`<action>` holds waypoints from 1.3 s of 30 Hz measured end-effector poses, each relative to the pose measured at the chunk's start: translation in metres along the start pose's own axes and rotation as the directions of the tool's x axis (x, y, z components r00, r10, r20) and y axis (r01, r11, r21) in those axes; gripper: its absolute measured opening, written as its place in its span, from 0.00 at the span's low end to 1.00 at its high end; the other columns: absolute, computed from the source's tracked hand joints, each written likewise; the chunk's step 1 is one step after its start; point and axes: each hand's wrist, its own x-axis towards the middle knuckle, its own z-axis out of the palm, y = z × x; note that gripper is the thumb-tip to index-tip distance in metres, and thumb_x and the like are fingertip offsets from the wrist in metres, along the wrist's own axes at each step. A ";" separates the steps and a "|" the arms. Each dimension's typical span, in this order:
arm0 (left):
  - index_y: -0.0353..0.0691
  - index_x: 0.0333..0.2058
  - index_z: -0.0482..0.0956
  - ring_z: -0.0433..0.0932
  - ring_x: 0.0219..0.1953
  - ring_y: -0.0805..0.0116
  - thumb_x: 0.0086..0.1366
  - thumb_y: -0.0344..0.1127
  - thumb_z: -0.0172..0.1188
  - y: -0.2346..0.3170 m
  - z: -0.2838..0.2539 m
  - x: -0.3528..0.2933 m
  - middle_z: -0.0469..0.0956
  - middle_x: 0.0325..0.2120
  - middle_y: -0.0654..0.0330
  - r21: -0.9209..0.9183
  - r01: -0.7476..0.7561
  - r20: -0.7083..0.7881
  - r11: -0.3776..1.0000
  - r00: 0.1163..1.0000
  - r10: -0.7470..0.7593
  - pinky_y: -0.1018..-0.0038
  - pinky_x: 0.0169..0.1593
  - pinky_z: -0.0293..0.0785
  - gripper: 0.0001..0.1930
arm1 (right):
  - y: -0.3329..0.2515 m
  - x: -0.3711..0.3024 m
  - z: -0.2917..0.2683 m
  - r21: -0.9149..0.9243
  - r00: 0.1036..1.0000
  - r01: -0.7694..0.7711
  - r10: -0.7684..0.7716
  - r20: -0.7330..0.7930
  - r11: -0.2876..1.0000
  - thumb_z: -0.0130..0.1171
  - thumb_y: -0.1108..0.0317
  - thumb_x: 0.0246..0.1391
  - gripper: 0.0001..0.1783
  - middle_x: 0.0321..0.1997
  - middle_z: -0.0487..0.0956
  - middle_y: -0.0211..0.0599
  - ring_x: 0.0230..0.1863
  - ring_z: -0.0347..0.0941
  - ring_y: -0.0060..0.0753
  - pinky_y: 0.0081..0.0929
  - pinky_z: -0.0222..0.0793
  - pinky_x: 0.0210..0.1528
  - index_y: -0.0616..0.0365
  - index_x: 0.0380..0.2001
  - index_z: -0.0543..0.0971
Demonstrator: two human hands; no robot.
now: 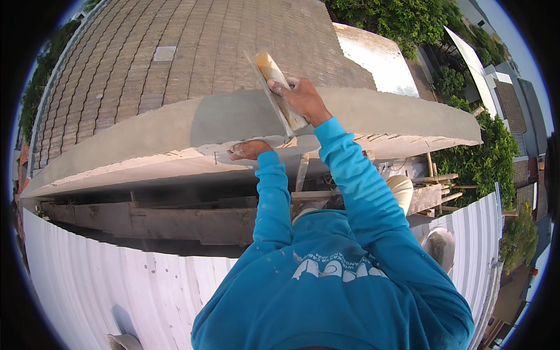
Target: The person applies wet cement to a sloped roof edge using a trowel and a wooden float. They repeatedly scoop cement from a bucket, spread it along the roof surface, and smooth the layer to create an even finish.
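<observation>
My right hand [301, 100] is closed around the back of a plastering float [269, 69], a long, narrow tool with a worn yellowish body. Its blade stands tilted over the top of a cement-rendered wall [350, 111], its near end at the wall's near edge. Left of the float lies a darker, damp-looking patch of render [224, 119]; the rest of the top is paler. My left hand [248, 150], fingers curled in, is against the rough near face of the wall, just below that edge. Whatever it may hold is hidden.
Beyond the wall slopes a tiled roof [146, 76]. Planks [192, 224] lie in the dark gap on my side, with wooden poles [446, 192] at the right. Pale corrugated metal roofing [157, 286] spreads below. A round container [438, 244] stands to my right, near trees [478, 169].
</observation>
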 end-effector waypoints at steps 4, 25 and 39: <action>0.24 0.42 0.66 0.73 0.46 0.49 0.71 0.29 0.40 0.013 0.011 -0.015 0.61 0.48 0.44 -0.162 0.087 -0.035 0.983 0.995 -0.094 0.57 0.44 0.78 0.12 | 0.078 -0.012 -0.144 0.271 0.979 -0.055 0.106 -0.175 0.961 0.62 0.47 0.58 0.30 0.40 0.82 0.42 0.41 0.77 0.28 0.28 0.73 0.45 0.69 0.44 0.79; 0.58 0.38 0.82 0.76 0.41 0.76 0.63 0.47 0.56 0.024 -0.040 0.054 0.78 0.38 0.72 0.823 -0.507 0.508 -0.257 0.859 -0.068 0.70 0.40 0.70 0.09 | 0.371 -0.173 -0.669 0.306 0.677 0.122 0.146 -0.721 0.944 0.49 0.51 0.66 0.25 0.47 0.80 0.32 0.43 0.77 0.24 0.25 0.74 0.46 0.60 0.55 0.76; 0.55 0.44 0.83 0.80 0.44 0.71 0.64 0.51 0.53 0.008 -0.055 0.076 0.81 0.43 0.69 0.720 -0.503 0.527 -0.478 0.845 -0.096 0.65 0.43 0.76 0.16 | 0.353 -0.089 -0.770 -0.238 0.725 -0.341 0.093 -0.683 0.910 0.55 0.42 0.60 0.31 0.33 0.82 0.42 0.35 0.75 0.33 0.33 0.70 0.42 0.65 0.40 0.83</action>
